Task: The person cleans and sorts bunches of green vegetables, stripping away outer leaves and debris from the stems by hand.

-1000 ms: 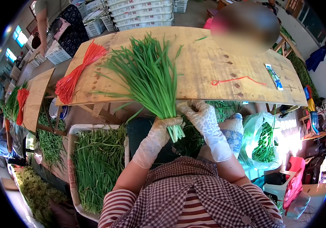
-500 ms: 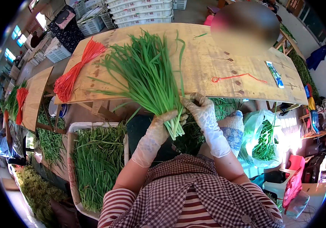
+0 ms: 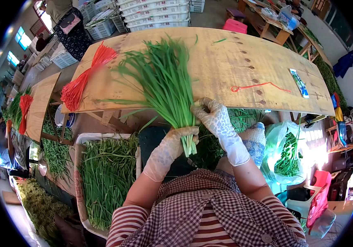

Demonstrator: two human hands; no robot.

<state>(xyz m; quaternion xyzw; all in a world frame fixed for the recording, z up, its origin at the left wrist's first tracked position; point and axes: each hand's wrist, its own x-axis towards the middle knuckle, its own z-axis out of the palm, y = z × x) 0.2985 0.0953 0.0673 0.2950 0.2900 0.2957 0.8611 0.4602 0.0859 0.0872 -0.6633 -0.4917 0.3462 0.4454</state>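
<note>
My left hand (image 3: 176, 140), in a pale patterned glove, is wrapped round the lower stems of a bunch of long green leaves (image 3: 164, 78). The leaf tips fan out over the wooden table (image 3: 221, 61), and the pale cut ends stick out below my fist. My right hand (image 3: 211, 113), gloved alike, is at the right side of the bunch with thumb and forefinger pinched together at the stems; what they grip is too small to make out. A red tie (image 3: 254, 86) with a looped end lies on the table to the right.
A bundle of red ties (image 3: 83, 80) lies at the table's left and a blue-white packet (image 3: 299, 83) at its right. Below are a white crate (image 3: 77, 164) of greens and a plastic bag (image 3: 271, 156) of greens. Stacked white crates (image 3: 153, 14) and a person (image 3: 67, 29) are beyond.
My left hand has stayed round the bunch while its leaves shifted slightly. My right hand moved up a little, then back against the stems. The person at the far left has turned and shifted.
</note>
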